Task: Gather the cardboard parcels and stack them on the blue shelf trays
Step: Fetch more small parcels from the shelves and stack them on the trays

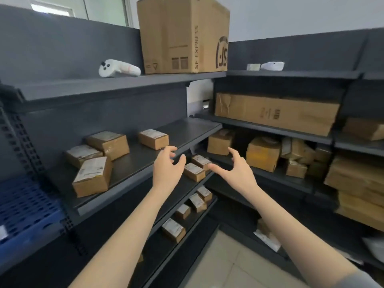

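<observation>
The dark shelving (145,146) fills the view, its two runs meeting in a corner at twelve o'clock; a tall carton (182,34) stands on the top board at twelve, and a long flat carton (276,113) lies at two. The blue shelf tray (27,206) sits at eight o'clock, well apart from both hands; four small cardboard parcels (92,176) lie loose on the middle board between nine and ten; a pair of smaller parcels (194,171) sits side by side on the board below, near the centre.

The left hand (167,169) hovers at the pair's nine o'clock, the right hand (236,171) at its three; the fingers (171,149) of both are spread and half curled, holding nothing.

The step looks like a two-handed pick of that pair; best to close in from both sides, press the two together as one block, draw them out from under the board above, then carry them toward eight o'clock.
</observation>
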Demonstrator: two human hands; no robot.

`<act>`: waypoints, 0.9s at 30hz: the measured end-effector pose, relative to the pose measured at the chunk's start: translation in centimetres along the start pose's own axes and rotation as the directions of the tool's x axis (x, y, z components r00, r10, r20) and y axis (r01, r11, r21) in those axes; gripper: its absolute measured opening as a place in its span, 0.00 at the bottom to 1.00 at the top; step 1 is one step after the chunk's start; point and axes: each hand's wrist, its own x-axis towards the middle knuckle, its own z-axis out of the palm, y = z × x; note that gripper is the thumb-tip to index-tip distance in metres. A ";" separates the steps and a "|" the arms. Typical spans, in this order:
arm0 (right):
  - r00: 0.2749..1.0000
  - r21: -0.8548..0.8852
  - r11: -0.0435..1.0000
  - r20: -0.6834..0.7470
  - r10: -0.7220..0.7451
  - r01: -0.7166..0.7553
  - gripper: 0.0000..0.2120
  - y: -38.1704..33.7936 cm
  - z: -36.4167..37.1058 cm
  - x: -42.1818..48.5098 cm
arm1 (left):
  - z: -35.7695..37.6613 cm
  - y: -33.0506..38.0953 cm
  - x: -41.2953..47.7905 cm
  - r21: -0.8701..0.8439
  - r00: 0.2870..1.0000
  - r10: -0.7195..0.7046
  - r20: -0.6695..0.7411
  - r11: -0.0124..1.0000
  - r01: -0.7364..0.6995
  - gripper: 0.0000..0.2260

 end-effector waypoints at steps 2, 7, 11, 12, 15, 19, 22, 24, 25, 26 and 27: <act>0.999 -0.010 0.999 -0.033 0.034 -0.035 0.43 2.0 -0.9 1.9 | 3.6 0.4 1.7 -0.033 0.998 0.013 0.055 0.999 -0.011 0.15; 0.990 -0.042 0.994 -0.098 0.098 -0.102 0.42 6.1 -1.3 7.8 | 10.9 -1.7 6.5 -0.042 0.984 0.001 0.176 0.999 0.006 0.16; 0.980 -0.044 0.986 -0.131 0.152 -0.159 0.42 8.4 -0.4 13.1 | 15.2 -4.2 11.1 -0.051 0.970 -0.030 0.241 0.998 0.044 0.16; 0.976 -0.041 0.983 -0.134 0.169 -0.176 0.42 8.8 -0.1 14.6 | 16.2 -4.7 12.4 -0.049 0.966 -0.031 0.256 0.998 0.045 0.15; 0.968 -0.049 0.978 -0.159 0.194 -0.204 0.42 9.7 0.8 19.0 | 19.2 -5.8 16.6 -0.042 0.959 -0.024 0.282 0.998 0.038 0.15; 0.966 -0.060 0.973 -0.153 0.210 -0.221 0.42 12.0 2.1 23.5 | 23.2 -7.3 20.2 -0.035 0.953 -0.048 0.299 0.998 0.061 0.15; 0.960 -0.071 0.963 -0.127 0.248 -0.258 0.42 14.3 3.1 26.1 | 25.8 -9.1 21.8 -0.032 0.943 -0.096 0.317 0.993 0.111 0.15; 0.959 -0.082 0.958 -0.098 0.267 -0.275 0.42 16.1 3.9 28.1 | 27.4 -10.5 22.8 -0.003 0.940 -0.126 0.317 0.991 0.134 0.15; 0.960 -0.085 0.957 -0.078 0.270 -0.276 0.41 17.0 4.4 29.1 | 28.2 -11.2 23.2 0.012 0.940 -0.142 0.311 0.989 0.146 0.15; 0.961 -0.087 0.957 -0.056 0.271 -0.275 0.41 17.9 4.9 30.2 | 28.9 -11.9 23.5 0.024 0.938 -0.161 0.308 0.987 0.162 0.15; 0.962 -0.092 0.958 -0.030 0.270 -0.272 0.41 18.8 5.4 31.3 | 29.8 -12.7 23.7 0.035 0.935 -0.184 0.305 0.983 0.182 0.15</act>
